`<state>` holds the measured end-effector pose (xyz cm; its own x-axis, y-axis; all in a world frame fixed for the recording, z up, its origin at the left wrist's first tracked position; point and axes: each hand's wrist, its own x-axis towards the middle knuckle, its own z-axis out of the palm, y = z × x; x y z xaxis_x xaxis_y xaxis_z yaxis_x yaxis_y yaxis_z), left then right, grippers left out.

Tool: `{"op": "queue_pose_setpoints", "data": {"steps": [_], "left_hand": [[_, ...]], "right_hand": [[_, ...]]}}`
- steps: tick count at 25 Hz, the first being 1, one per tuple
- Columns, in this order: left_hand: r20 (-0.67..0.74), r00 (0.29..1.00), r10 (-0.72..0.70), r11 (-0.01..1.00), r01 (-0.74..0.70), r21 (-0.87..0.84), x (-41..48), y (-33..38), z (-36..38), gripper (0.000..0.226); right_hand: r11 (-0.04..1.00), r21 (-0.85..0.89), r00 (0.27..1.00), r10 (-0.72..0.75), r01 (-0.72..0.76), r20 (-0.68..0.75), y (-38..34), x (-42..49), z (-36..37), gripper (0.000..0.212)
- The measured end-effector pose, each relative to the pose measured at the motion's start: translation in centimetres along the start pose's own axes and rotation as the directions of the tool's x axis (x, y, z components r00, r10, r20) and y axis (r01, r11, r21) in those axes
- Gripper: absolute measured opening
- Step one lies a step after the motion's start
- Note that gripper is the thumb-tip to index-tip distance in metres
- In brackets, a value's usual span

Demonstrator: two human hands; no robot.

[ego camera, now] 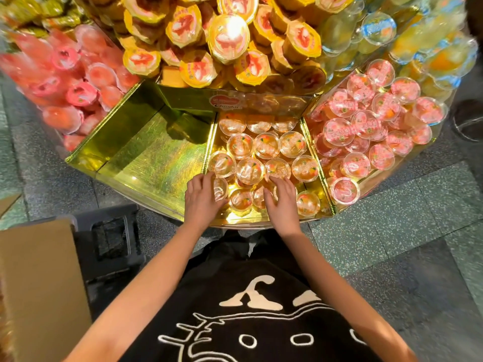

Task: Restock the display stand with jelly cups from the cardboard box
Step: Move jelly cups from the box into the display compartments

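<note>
Both hands are down in the near rows of the middle compartment (318, 163) of the display stand (243, 218). The left hand (202, 195) curls round a jelly cup (220, 188) at its fingertips. The right hand (283, 205) lies over cups just beside it, and I cannot tell whether it grips or only presses. Ahead of both hands the orange jelly cups (248, 169) sit in rows, so this bay looks nearly full (some gold floor shows right of the right hand). Left of the left hand a gold bay (154, 158) is bare and probably comes next. The cardboard box (39, 283) sits back beside the left arm.
</note>
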<state>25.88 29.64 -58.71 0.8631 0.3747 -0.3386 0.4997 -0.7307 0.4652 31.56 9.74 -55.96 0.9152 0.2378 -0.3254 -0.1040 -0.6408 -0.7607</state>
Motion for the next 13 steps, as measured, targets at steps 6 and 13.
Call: {"op": "queue_pose_setpoints", "data": {"steps": [6,13], "left_hand": [[0.021,1.000,-0.013,0.997,0.011,0.074,0.1,-0.6,0.2,0.093],[0.014,0.998,-0.059,0.997,0.059,0.043,-0.6,-0.6,-1.0,0.096]], "right_hand": [[1.000,-0.026,1.000,-0.016,0.017,0.014,-0.4,0.3,0.6,0.038],[0.992,-0.100,0.996,-0.072,0.078,0.058,-1.0,0.3,0.9,0.042]]}}
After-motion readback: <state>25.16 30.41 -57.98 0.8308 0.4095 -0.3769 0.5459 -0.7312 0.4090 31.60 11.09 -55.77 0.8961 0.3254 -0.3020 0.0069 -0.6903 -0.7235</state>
